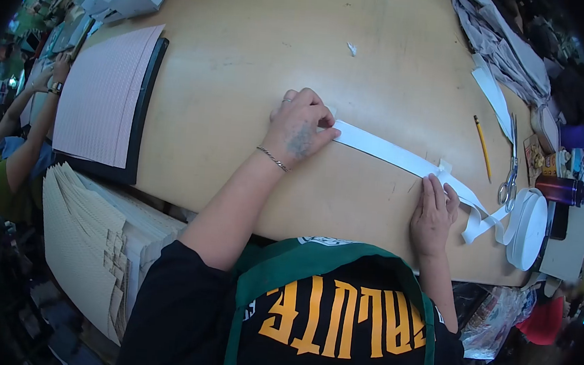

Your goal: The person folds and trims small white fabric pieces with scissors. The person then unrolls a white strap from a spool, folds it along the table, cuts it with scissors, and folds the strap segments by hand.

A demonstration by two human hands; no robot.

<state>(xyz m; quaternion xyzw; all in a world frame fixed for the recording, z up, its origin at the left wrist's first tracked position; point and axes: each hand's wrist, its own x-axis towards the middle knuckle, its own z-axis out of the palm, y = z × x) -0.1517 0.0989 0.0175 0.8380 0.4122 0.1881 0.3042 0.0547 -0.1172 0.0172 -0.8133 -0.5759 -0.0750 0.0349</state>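
A flat white strip of tape or elastic point(380, 148) lies across the table, running down to the right. My left hand point(300, 125) is closed at its left end, thumb and fingers pinching it; the fingertips are partly hidden. My right hand point(435, 211) rests near the strip's other end, fingers stretched out and their tips touching its lower edge. A small white piece point(445, 168) sticks up just beyond those fingertips. Past the right hand the strip loops loosely toward a white roll point(527, 230) standing at the table's right edge.
Scissors point(510, 179) and a yellow pencil point(482, 148) lie at right, near another white strip point(494, 99) and grey cloth point(498, 41). A purple bottle point(557, 190) stands beyond. Pink lined sheets point(103, 99) lie left, above stacked cream sheets point(81, 241). Another person's arms point(33, 117) are at far left.
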